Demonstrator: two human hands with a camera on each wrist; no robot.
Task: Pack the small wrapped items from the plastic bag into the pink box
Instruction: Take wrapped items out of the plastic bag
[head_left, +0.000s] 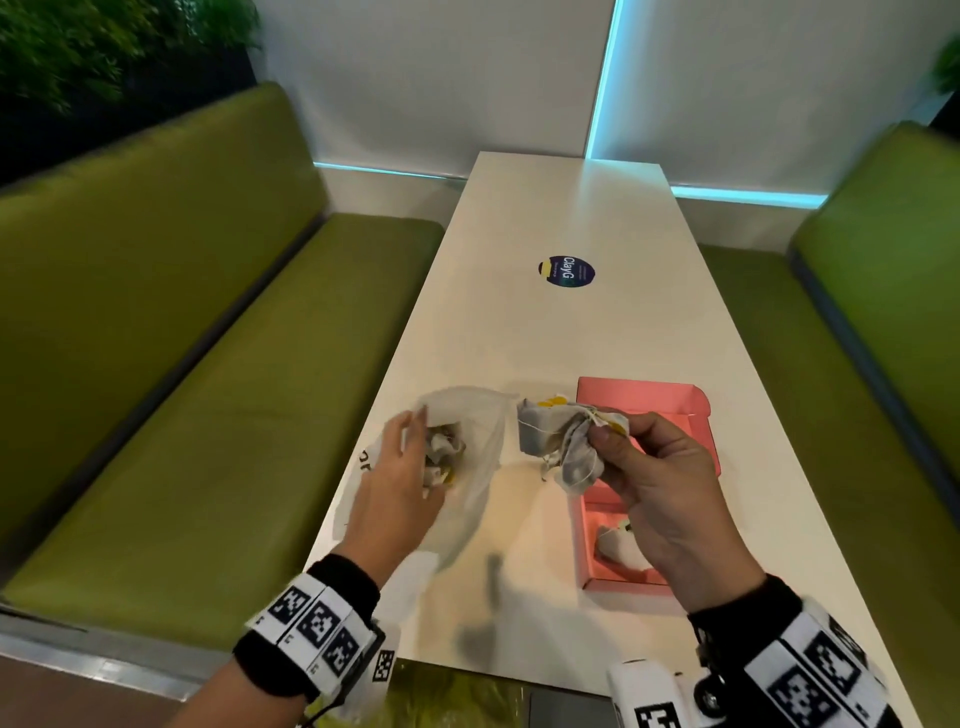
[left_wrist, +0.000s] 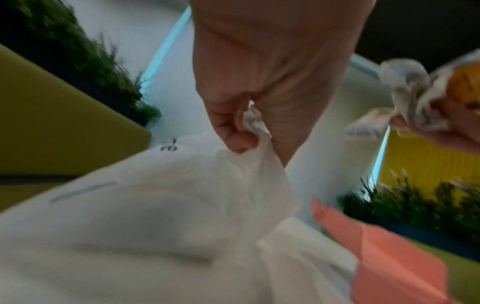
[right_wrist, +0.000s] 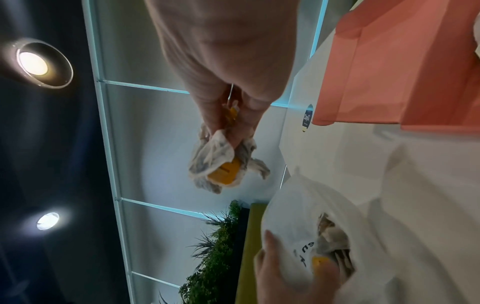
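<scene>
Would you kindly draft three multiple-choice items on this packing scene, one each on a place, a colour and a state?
1. Where does the open box lie, relative to the plastic bag?
A. To the person's right of it
B. To the person's left of it
C. On the green bench

2. What colour are the tags on the small wrapped items?
A. Blue
B. Yellow
C. Red

3. What is the right hand doing?
A. Resting flat on the table
B. Pressing the box lid shut
C. Holding a bunch of wrapped items in a pinching grip

Answers:
1 A: the pink box lies on the white table to the right of the plastic bag.
2 B: yellow tags show among the wrapped items in the right wrist view.
3 C: the right hand pinches the bunch above the box, while the left hand holds the bag's rim.
</scene>
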